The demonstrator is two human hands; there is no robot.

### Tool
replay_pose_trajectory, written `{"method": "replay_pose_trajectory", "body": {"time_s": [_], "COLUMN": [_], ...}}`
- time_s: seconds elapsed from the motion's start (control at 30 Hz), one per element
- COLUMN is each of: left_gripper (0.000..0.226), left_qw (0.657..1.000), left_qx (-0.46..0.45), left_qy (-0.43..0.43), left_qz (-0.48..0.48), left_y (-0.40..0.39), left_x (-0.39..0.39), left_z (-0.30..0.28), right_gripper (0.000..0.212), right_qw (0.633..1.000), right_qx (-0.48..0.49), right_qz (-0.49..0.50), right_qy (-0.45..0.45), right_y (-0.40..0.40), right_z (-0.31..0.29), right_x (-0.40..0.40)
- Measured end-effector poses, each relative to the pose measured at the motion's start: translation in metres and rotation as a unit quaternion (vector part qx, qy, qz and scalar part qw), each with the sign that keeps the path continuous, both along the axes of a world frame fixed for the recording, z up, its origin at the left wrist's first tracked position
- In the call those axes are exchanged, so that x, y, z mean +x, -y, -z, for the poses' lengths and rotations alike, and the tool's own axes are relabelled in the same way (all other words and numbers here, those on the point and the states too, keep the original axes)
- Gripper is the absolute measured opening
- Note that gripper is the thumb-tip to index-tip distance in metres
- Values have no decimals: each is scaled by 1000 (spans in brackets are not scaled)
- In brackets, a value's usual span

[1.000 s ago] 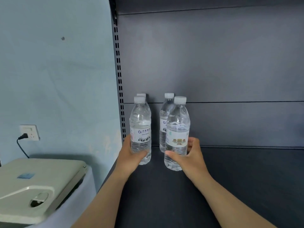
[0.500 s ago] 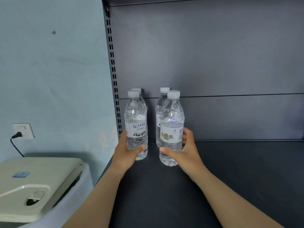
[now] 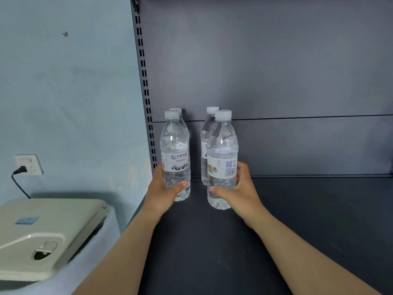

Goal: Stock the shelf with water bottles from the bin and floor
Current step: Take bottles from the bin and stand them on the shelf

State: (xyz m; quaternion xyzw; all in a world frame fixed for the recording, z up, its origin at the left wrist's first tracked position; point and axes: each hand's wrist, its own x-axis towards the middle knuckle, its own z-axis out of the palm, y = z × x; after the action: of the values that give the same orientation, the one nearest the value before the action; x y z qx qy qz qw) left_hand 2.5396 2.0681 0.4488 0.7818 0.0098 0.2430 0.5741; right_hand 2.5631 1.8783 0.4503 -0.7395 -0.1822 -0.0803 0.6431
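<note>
Two clear water bottles held upright on dark shelf [image 3: 297, 209], two more behind.
Left hand [image 3: 163, 192] grasps mountain-label bottle [image 3: 175, 156]; right hand [image 3: 240, 192] grasps barcode-label bottle [image 3: 222, 158]. White caps, all near shelf's left upright.

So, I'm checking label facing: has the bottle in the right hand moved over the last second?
Yes, the bottle turned. Against the rear bottle it keeps its spot, but the right hand has rotated its label leftward, bringing the barcode into view.
</note>
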Motion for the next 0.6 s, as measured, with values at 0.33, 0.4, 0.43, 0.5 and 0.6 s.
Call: {"method": "replay_pose_trajectory", "body": {"time_s": [0.33,0.4,0.43,0.5,0.6], "left_gripper": [49,51,53,60,65], "left_qw": [1000,1000,1000,1000,1000], "left_qx": [26,19,17,8,13], "left_qy": [9,0,-1,-1,-7], "left_qz": [10,10,10,11,-6], "left_y": [-2,-3,-4,-3,1], "left_x": [0,-1,-1,0,0], "left_z": [0,-1,-1,0,1], "right_gripper": [66,60,61,68,76], "right_qw": [999,998,997,999,996], "right_qx": [12,54,67,42,-17], "right_qz": [47,7,-8,3,88], "right_qy": [4,-26,-35,-33,7], "right_y": [-2,1,1,-3,-9], "right_z": [-1,1,2,3,5], "right_x": [2,6,7,4,0]}}
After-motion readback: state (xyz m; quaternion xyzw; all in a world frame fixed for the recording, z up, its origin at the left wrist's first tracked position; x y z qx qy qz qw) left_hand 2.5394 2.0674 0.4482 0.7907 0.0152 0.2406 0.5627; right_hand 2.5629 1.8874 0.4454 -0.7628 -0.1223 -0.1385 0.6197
